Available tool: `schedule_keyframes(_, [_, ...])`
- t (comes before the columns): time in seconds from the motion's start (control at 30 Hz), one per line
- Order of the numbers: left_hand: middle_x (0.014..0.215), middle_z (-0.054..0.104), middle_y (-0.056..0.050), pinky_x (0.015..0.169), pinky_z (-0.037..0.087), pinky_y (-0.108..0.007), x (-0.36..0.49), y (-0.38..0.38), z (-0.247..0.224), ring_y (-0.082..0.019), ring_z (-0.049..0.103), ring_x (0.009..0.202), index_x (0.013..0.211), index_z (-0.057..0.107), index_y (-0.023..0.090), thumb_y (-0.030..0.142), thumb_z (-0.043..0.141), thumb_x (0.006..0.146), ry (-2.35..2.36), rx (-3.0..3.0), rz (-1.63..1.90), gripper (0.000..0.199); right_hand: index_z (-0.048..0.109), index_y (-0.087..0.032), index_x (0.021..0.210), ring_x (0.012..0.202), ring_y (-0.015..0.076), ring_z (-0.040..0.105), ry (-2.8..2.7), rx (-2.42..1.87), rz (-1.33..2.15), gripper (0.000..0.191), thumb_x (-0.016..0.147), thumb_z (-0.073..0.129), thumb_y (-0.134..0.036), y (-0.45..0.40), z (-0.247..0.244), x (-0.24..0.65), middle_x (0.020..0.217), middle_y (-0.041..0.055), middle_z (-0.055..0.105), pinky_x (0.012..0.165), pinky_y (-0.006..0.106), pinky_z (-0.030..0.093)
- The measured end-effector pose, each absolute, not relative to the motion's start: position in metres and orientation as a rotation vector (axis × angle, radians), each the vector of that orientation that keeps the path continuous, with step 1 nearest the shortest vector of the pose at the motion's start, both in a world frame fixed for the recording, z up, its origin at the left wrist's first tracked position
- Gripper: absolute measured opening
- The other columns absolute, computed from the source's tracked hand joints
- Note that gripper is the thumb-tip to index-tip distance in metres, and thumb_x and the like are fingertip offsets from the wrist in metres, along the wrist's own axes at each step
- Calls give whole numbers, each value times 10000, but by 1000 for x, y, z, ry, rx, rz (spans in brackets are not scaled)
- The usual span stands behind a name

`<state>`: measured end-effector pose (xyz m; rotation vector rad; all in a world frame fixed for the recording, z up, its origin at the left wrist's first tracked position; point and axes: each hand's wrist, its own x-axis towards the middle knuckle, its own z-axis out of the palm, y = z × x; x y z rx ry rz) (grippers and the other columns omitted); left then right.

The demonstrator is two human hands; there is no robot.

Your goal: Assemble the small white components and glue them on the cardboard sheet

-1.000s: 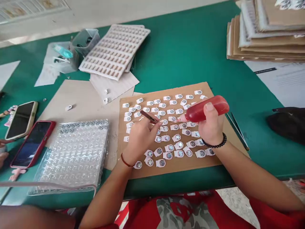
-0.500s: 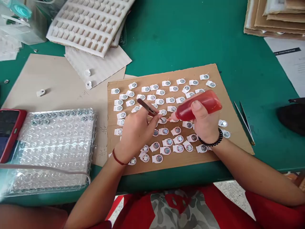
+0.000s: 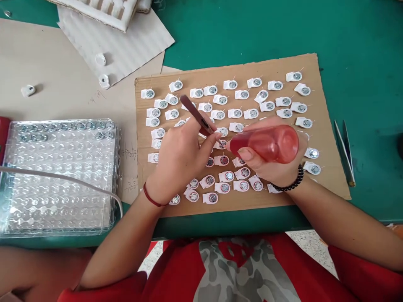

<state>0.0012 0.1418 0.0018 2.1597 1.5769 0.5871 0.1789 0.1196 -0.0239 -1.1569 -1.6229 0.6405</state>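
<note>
My left hand (image 3: 184, 155) is closed on a pair of dark tweezers (image 3: 195, 112), whose tips meet one small white part with a round metal disc (image 3: 222, 144). In my right hand (image 3: 277, 167) is a squeeze bottle of red liquid (image 3: 267, 142), tilted so that its nozzle points left at the same part. Whether the nozzle touches the disc I cannot tell. Around both hands, many similar white parts lie in loose rows on a cardboard sheet (image 3: 252, 69). Some of them are hidden under my hands.
A clear plastic tray (image 3: 63, 176) with round pockets stands at the left, a grey cable (image 3: 63, 176) across it. Another pair of tweezers (image 3: 345, 151) lies right of the cardboard. A white foam sheet (image 3: 119, 42) and a foam-lined tray (image 3: 107, 10) are at the upper left.
The view has shifted down and closer. My right hand has turned the bottle so that its base now faces me more. The tweezers stay at the disc parts near the middle.
</note>
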Motion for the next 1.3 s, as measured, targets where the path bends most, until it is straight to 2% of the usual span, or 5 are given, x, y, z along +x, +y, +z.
schedule_keyframes(0.13, [537,515,60,570,394,-227,2,141,2,-121,567,552,900,586,180,282,614,806,1577,2138,574,141,592,-173,793,679,100,596,-1677,-1118,521,199,686,695,-307,121,-24,179,777,-11,630,619,232,506])
schedule_keyframes(0.43, [645,586,49,646,436,-221,4,143,3,-132,622,686,861,572,172,225,625,788,1564,2110,590,104,585,-186,788,686,112,600,-1682,-1156,530,190,695,691,-313,121,-22,178,765,-7,638,626,250,512])
schedule_keyframes(0.57, [645,593,40,606,436,-232,3,144,1,-144,621,677,828,567,182,226,648,764,1564,2120,626,112,586,-195,778,676,118,592,-1681,-1112,541,185,680,701,-302,122,-22,178,750,-13,629,597,267,497])
schedule_keyframes(0.97, [663,597,12,648,462,-281,4,145,-1,-190,633,742,785,551,201,240,651,756,1562,2118,678,111,568,-226,748,634,153,594,-1686,-1168,475,220,723,665,-421,122,-18,175,727,-5,624,562,310,496])
schedule_keyframes(1.3, [606,567,33,617,460,-294,3,145,-1,-168,619,636,787,551,214,255,655,756,1555,2122,655,116,574,-227,784,694,184,627,-1646,-1207,565,217,715,676,-406,121,-25,177,770,6,626,577,318,511])
